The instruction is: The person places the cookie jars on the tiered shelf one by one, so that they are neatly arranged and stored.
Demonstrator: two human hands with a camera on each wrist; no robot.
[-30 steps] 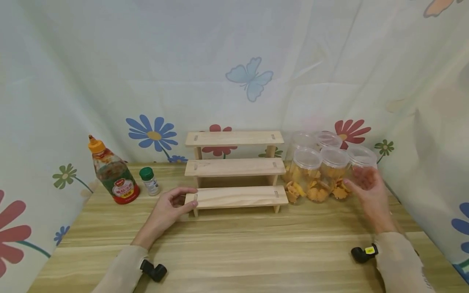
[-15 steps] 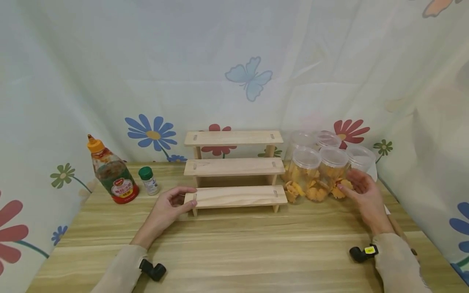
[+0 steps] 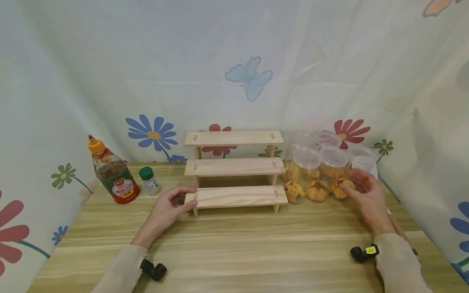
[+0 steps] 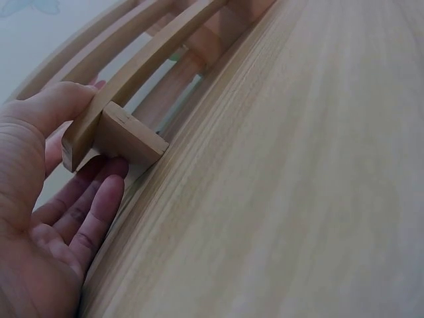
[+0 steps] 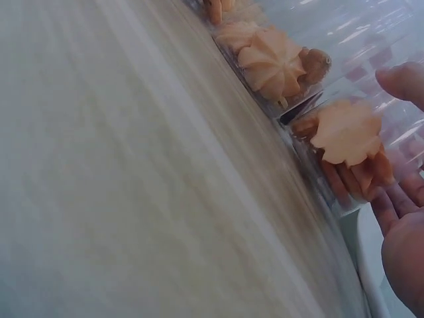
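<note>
My left hand point(image 3: 170, 206) grips the left end of the lowest step of a pale three-step wooden shelf point(image 3: 236, 196). Thumb on the board's edge, its fingers reach beneath beside the leg point(image 4: 129, 136). My right hand point(image 3: 369, 199) rests loosely at the lower side of the nearest clear, lidded cookie jar point(image 5: 344, 132). In the right wrist view its thumb point(image 5: 403, 83) stands in front of that jar and its fingers lie near the base; firm contact is not clear. The head view shows several such jars point(image 3: 307, 158), some holding flower-shaped cookies, right of the shelf.
A red-labelled squeeze bottle of sauce point(image 3: 119, 185) with an orange cap and a small green-capped shaker point(image 3: 148, 181) stand left of the shelf. A white object point(image 5: 377, 265) lies partly hidden behind the right hand. A patterned curtain point(image 3: 220, 61) hangs behind the wooden table point(image 3: 234, 252).
My right hand's fingers have shifted left and loosened from round the rightmost jar, and a bit of white now shows behind them. My left hand stays on the shelf.
</note>
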